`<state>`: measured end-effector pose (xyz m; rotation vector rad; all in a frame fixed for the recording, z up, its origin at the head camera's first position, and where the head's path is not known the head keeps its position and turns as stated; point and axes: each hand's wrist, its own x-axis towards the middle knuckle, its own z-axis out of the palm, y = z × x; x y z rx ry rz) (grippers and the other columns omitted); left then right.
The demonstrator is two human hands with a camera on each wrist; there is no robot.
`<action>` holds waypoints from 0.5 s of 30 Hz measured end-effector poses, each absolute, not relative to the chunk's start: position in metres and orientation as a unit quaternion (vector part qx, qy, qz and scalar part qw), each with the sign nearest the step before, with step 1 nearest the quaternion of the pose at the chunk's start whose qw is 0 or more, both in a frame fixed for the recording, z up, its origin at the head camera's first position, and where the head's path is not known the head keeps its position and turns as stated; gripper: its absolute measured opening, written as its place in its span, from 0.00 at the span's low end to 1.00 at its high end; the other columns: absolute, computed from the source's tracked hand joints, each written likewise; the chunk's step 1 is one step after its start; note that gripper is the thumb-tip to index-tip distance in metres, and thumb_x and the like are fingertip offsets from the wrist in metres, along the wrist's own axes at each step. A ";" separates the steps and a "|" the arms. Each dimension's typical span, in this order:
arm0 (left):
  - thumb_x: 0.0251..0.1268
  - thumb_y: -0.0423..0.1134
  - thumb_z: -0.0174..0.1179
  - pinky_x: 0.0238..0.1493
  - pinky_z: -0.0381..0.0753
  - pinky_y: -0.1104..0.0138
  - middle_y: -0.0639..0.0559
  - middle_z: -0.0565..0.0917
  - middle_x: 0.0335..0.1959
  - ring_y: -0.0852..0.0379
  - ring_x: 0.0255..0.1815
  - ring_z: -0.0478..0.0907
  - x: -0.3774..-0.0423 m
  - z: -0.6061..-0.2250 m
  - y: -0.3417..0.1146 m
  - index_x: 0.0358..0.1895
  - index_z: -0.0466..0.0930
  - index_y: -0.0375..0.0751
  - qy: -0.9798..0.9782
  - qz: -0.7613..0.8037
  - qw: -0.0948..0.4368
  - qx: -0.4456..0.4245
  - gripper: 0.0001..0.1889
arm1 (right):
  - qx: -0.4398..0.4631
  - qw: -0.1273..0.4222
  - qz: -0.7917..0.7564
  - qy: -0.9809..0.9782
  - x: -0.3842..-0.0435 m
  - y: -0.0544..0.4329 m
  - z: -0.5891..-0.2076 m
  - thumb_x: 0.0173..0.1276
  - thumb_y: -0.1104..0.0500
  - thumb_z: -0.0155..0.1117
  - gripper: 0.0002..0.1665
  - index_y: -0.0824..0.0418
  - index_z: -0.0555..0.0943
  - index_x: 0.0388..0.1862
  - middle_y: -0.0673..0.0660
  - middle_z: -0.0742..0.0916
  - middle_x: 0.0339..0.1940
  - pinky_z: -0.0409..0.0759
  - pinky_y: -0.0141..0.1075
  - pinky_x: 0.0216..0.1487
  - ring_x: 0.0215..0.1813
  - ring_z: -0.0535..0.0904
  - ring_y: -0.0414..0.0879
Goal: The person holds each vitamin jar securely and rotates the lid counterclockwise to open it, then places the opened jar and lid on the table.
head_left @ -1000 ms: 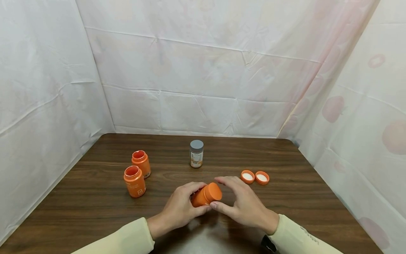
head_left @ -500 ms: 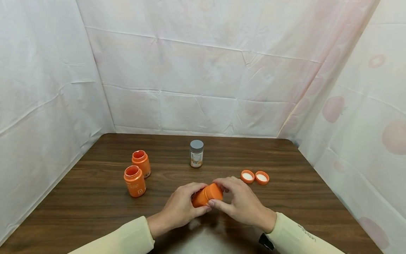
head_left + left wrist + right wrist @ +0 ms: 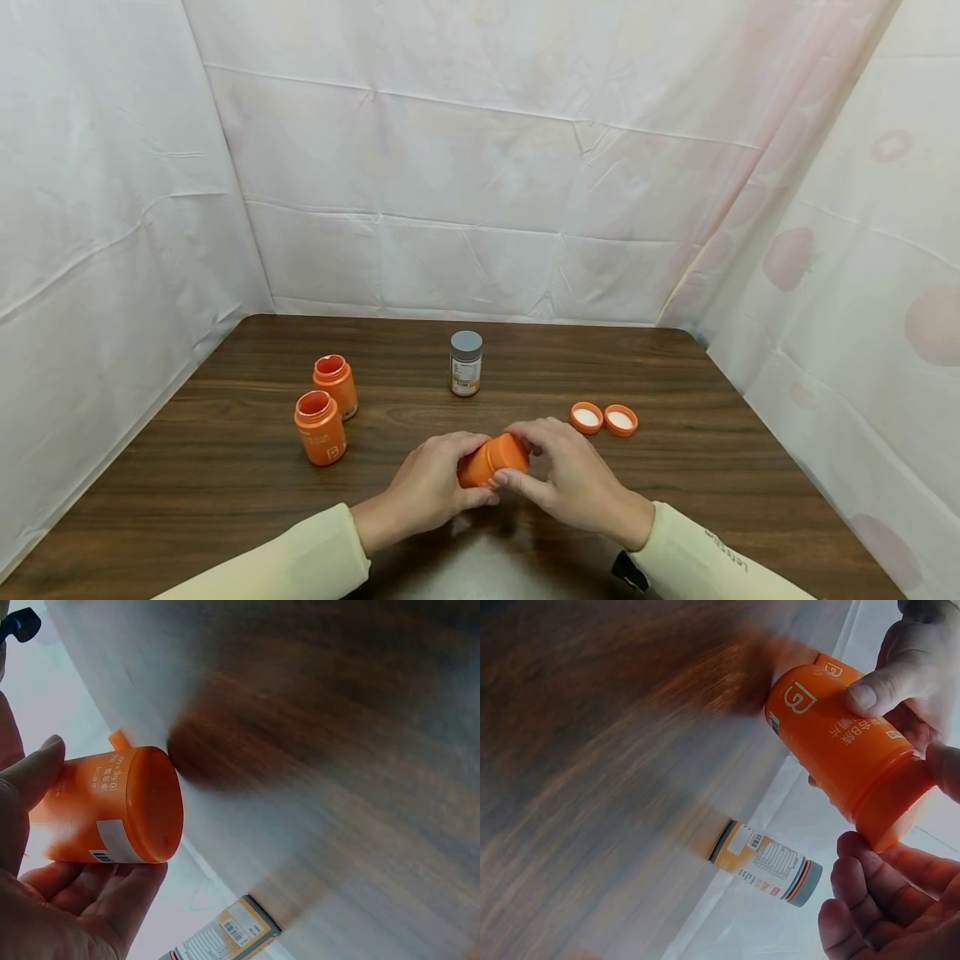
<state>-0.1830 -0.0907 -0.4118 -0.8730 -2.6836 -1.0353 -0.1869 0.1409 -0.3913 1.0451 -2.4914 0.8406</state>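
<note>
An orange pill bottle lies tilted between both hands at the middle front, its capped end toward the right. My left hand grips the bottle's body, thumb on the near side and fingers on the far side. With thumb and fingertips my right hand pinches the orange cap on the bottle. The right wrist view shows the cap on the neck and pale lettering on the bottle's side. In the left wrist view the bottle's base faces the camera, with a barcode label beside it.
Two uncapped orange bottles, a nearer one and a farther one, stand at the left of the table. A grey-capped bottle stands at the back middle. Two orange caps lie with white insides up at the right.
My right fingers have moved in from a loose spread beside the cap and now hold it. The orange bottle has shifted slightly right; the other bottles and the loose caps stay in place.
</note>
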 end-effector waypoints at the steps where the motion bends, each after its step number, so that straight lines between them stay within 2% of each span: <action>1: 0.52 0.48 0.81 0.44 0.80 0.65 0.60 0.85 0.49 0.65 0.42 0.79 -0.183 -0.412 -0.091 0.58 0.84 0.50 -0.891 -0.343 0.067 -0.290 0.28 | 0.367 0.157 0.294 -0.869 -0.187 0.141 -0.391 0.64 0.39 0.74 0.24 0.50 0.83 0.52 0.38 0.82 0.40 0.80 0.38 0.44 0.42 0.77 0.36; 15: 0.53 0.45 0.80 0.38 0.78 0.69 0.63 0.83 0.40 0.67 0.34 0.77 -0.184 -0.407 -0.092 0.53 0.84 0.51 -0.890 -0.342 0.042 -0.299 0.24 | 0.379 0.147 0.300 -0.863 -0.188 0.140 -0.390 0.65 0.41 0.75 0.25 0.51 0.83 0.55 0.37 0.83 0.44 0.82 0.39 0.46 0.44 0.77 0.35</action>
